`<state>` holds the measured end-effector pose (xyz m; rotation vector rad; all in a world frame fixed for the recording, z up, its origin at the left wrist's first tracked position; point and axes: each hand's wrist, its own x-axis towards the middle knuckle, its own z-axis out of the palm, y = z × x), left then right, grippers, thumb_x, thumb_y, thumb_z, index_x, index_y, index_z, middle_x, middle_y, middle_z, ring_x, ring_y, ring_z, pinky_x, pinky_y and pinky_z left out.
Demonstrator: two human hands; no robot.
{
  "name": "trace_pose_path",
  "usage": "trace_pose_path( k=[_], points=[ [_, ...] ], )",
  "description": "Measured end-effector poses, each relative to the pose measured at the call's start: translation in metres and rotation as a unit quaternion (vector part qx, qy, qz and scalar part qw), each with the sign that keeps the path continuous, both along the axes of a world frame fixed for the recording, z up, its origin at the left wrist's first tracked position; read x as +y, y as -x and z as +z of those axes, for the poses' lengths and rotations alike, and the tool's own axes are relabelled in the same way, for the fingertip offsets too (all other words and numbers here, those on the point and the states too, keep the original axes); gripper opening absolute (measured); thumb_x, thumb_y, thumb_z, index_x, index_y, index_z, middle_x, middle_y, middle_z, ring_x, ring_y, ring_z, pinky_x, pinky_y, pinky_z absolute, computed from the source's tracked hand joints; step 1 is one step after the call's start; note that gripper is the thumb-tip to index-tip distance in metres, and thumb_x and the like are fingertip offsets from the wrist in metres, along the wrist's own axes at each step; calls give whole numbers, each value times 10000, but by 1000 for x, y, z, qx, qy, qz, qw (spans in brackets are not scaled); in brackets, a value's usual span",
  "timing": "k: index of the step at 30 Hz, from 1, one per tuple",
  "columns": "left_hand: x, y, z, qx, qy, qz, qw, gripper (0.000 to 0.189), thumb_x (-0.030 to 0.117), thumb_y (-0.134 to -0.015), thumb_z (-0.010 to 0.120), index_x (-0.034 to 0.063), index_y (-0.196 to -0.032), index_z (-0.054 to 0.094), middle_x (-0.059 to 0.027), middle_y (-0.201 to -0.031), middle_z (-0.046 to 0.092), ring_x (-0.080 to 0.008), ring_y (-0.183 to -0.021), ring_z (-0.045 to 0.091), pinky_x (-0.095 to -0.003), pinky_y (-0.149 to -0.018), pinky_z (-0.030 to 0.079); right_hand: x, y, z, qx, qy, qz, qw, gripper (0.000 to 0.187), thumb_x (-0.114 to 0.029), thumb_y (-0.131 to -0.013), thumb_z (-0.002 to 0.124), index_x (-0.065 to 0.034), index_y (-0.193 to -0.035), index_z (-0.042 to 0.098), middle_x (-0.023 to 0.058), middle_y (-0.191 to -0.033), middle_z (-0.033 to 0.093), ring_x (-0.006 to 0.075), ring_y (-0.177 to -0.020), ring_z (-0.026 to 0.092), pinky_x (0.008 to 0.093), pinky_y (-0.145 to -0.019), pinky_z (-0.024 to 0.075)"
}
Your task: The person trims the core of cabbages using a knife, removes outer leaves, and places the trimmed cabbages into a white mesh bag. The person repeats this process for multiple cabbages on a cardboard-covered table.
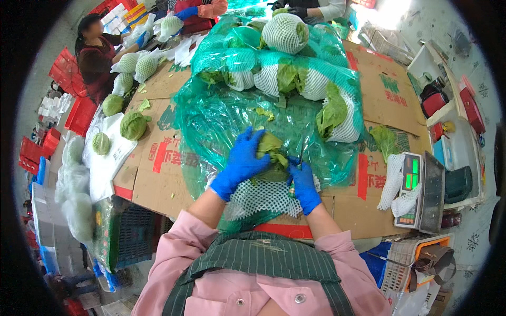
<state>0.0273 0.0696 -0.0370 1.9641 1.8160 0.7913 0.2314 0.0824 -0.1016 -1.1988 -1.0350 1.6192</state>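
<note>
My left hand (247,160), in a blue glove, grips a leafy green head (272,152), lettuce or cabbage, from its left side. In my blue-gloved right hand (303,183) is a knife (302,152); its thin dark blade points away from me and the fingers cover most of the handle. The right fingertips are close against the head's right side, and contact is hard to tell. Beneath both hands lies a white foam net sleeve (265,199), on green plastic film (237,110). Loose leaf scraps (265,113) rest on the film beyond the head.
Foam-netted heads (284,33) are piled ahead in a green bag. Cardboard (154,177) covers the table. Bare heads (133,125) sit left. A digital scale (411,185) stands right, with foam nets (391,177) against it. A person (95,55) works at left; others' gloved hands (298,12) show ahead.
</note>
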Motion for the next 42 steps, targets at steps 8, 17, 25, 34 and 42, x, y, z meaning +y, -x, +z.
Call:
trace_pose_path(
  k=[8,17,25,34,42],
  points=[
    [-91,61,-22,-507,41,-37,860,1059,157,-715,767,99,-1549,117,-98,-1563,237,-230,-1431,242,-369,-1170,201,-25,59,17,78,-54,152,984,521,-214,-837,747,16,-1259,547,85,-1140,630,174,-1034,584,328,-934,461],
    [-108,49,15,-18,-147,62,987,527,90,-797,714,54,-1275,495,-154,-1281,544,-313,-1161,549,-394,-981,439,-23,60,38,-177,-276,197,924,373,-231,-808,736,-65,-1129,641,154,-1055,650,316,-958,649,371,-823,506],
    [-98,73,15,5,-45,60,997,705,248,-651,817,97,-1278,532,-145,-1296,549,-340,-1189,534,-413,-991,449,-50,84,68,-85,-334,123,931,268,-234,-821,742,-58,-989,630,129,-957,660,219,-821,646,360,-739,517],
    [-79,87,15,56,120,157,979,931,576,-658,785,41,-1351,466,-237,-1207,605,-378,-1093,602,-447,-910,491,-25,136,42,-152,-379,144,901,296,-269,-879,654,-68,-1097,665,195,-956,666,350,-790,652,419,-707,518],
    [-103,105,-23,-27,22,102,994,1070,499,-630,845,-17,-1428,352,-245,-1354,492,-383,-1248,491,-440,-1058,394,36,160,4,-311,-230,242,890,534,-404,-853,664,-46,-1241,586,242,-1139,642,393,-1043,623,438,-878,495]
  ],
)
